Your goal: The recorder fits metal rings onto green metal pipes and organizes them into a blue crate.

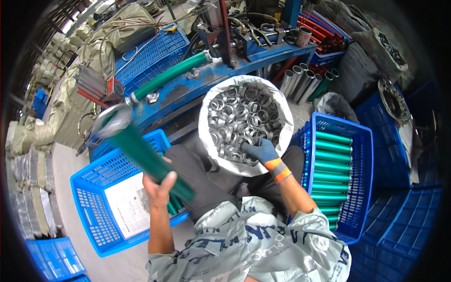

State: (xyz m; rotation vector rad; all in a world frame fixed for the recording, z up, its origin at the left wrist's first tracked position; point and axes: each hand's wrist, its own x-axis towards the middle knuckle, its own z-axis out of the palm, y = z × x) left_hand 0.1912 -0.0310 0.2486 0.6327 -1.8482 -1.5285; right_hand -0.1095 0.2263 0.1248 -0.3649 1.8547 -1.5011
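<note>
My bare left hand is wrapped round a green tube, tilted up to the left and smeared by motion. A silvery metal piece shows blurred at its upper end. My right hand, in a blue-grey glove with an orange cuff, reaches into a white sack full of loose metal rings. Its fingertips pinch one metal ring near the sack's near side. The sack stands between my knees, its mouth rolled open.
At my left, a blue crate holds a printed sheet and several green tubes. Another blue crate at my right holds stacked green tubes. Ahead, a blue workbench bears a long green tube. Steel tubes stand beside it.
</note>
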